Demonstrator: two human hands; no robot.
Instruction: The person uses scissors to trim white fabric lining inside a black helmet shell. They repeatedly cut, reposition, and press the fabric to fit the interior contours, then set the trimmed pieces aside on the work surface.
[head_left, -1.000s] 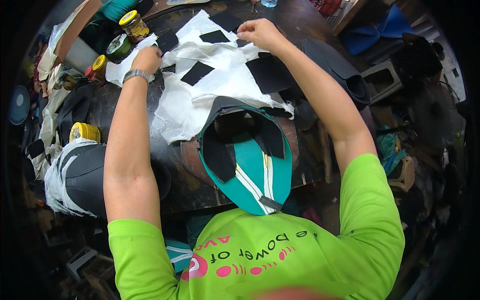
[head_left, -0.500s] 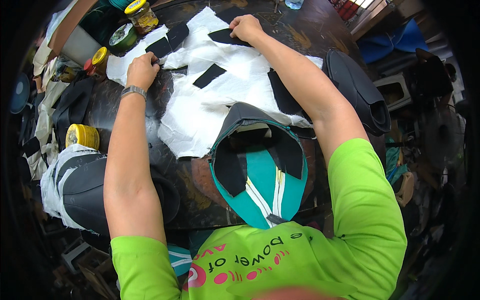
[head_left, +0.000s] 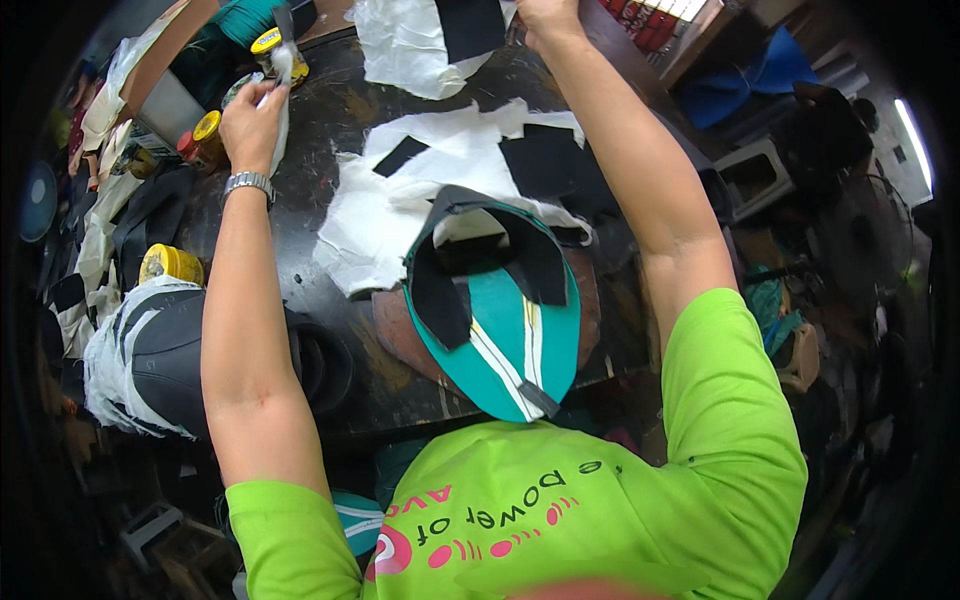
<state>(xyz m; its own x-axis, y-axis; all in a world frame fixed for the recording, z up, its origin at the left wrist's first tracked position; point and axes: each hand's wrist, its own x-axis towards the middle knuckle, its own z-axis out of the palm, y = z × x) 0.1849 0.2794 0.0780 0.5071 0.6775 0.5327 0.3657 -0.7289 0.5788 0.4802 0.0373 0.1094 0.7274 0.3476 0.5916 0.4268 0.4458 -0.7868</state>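
In the head view, the grip of my left hand [head_left: 250, 125] was pinched on a thin piece of white cloth [head_left: 284, 62], seen nearly edge-on in front of a yellow-lidded jar [head_left: 266, 41] at the desk's [head_left: 320, 205] far left. My right hand [head_left: 550, 22] was at the upper rim, beside a white sheet [head_left: 400, 50] bearing a black patch [head_left: 472, 28]; its fingertips were cropped, so whether that grip held anything, I couldn't say.

Both cloths looked light and limp, unlikely to slip, I judged, but apt to crease or fray; a corner between thumb and fingertip seemed the best hold. The black patch looked slightly stiffer. Nearer me, more white cloth lay behind a teal and black sewn piece [head_left: 500, 330].
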